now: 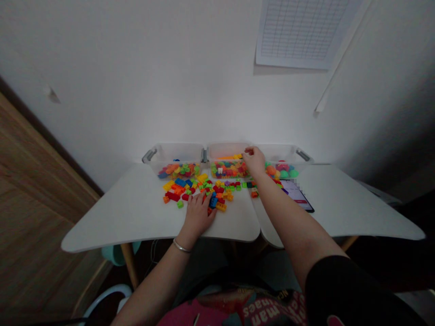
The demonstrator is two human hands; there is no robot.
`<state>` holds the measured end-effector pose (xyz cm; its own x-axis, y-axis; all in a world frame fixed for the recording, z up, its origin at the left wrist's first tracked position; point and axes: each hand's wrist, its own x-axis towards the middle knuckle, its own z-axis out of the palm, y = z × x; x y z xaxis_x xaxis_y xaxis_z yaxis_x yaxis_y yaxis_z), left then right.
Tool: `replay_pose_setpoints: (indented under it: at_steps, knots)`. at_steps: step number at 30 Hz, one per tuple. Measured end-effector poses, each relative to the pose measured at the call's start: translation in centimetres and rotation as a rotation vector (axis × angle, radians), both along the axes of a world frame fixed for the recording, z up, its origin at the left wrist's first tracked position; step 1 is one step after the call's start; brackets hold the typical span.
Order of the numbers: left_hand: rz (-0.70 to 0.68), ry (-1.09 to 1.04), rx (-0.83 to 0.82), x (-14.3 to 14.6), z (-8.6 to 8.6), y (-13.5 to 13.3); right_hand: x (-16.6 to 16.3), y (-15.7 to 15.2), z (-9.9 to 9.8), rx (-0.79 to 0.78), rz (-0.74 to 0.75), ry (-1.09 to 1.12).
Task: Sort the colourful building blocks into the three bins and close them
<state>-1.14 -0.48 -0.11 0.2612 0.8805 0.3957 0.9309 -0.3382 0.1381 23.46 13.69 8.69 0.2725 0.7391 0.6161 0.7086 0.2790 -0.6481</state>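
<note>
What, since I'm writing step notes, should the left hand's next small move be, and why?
Perhaps the left hand should pinch something from the loose brick pile: it rests there, while the right hand is up at the middle box's right end.

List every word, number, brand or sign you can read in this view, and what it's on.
"man": printed shirt, fragment.
"naes": same shirt, fragment; its other lettering is cut or unclear.
Gridded wall sheet: any entries are too small to read.
Lit device screen: too blurred to read.
</note>
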Motion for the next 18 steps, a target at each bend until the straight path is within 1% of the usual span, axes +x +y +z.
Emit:
replay_pose_setpoints:
  at_steps: [2, 5, 7, 9, 11, 14, 16, 18]
  knots:
    - [-0.003, -0.005, 0.005, 0.0, 0.0, 0.0, 0.1, -0.5, 0.1, 0.04, -0.001, -0.02]
    - [-0.009, -0.016, 0.013, -0.1, -0.1, 0.0, -0.2, -2.1, -0.1, 0.181, -0.037, -0.103]
    - [-0.014, -0.019, 0.02, 0.0, -0.1, 0.1, -0.5, -3.6, -0.8, 0.274, -0.039, -0.165]
    - [-0.014, -0.016, 0.023, 0.0, -0.1, 0.1, -0.9, -5.3, -1.9, 0.313, -0.022, -0.198]
    - [-0.009, -0.007, 0.018, 0.0, -0.1, 0.1, -1.2, -6.8, -3.5, 0.308, -0.009, -0.211]
    - [-0.005, 0.011, 0.0, 0.1, -0.1, 0.0, -1.2, -8.5, -6.2, 0.243, 0.004, -0.23]
    - [-0.004, 0.019, -0.002, 0.1, -0.1, 0.0, -1.0, -9.2, -7.7, 0.162, -0.006, -0.261]
    - [-0.005, 0.019, 0.005, 0.1, -0.1, -0.1, -0.7, -9.8, -8.8, 0.059, -0.026, -0.317]
